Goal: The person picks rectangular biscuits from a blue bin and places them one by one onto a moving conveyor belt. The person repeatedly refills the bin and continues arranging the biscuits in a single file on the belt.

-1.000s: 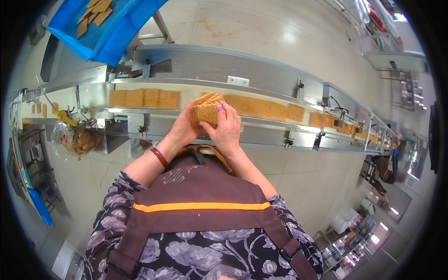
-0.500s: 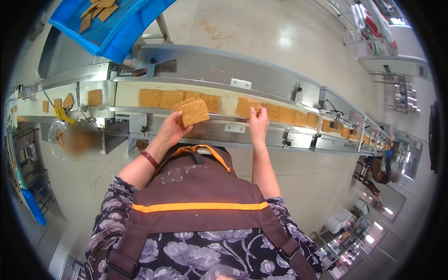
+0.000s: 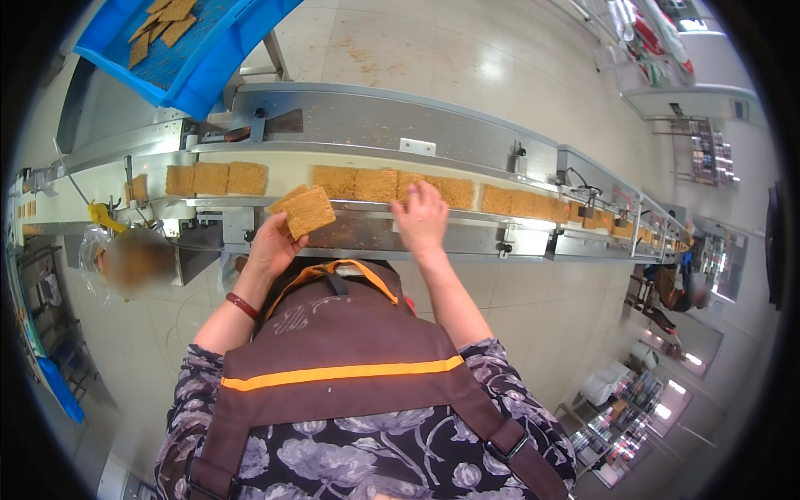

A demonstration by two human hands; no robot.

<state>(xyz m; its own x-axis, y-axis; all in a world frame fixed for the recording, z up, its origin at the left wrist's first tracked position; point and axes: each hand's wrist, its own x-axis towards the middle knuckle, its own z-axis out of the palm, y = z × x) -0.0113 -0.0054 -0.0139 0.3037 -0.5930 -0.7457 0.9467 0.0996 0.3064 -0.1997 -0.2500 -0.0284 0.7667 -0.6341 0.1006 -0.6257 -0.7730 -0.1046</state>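
My left hand (image 3: 273, 243) grips a small fanned stack of brown, crumbly square crackers (image 3: 310, 213) over the near rail of the conveyor. Flat on the pale belt (image 3: 292, 165) lie similar square crackers in a line, edge to edge in groups. My right hand (image 3: 422, 218) reaches over the near rail, its fingers apart. Its fingertips are at the near edge of a group of crackers (image 3: 375, 183) and partly cover one. Whether they press on it I cannot tell.
Metal side rails (image 3: 367, 117) flank the belt. A blue bin (image 3: 212, 79) with broken cracker pieces stands at the far left. Another person (image 3: 137, 260) is at the belt's left, near a yellow part (image 3: 106, 214). A metal frame (image 3: 637, 225) spans the belt at right.
My right hand has let go of the cracker it pinched, and its fingers have spread. Both hands sit further left. Three crackers now lie together on the belt's left part.
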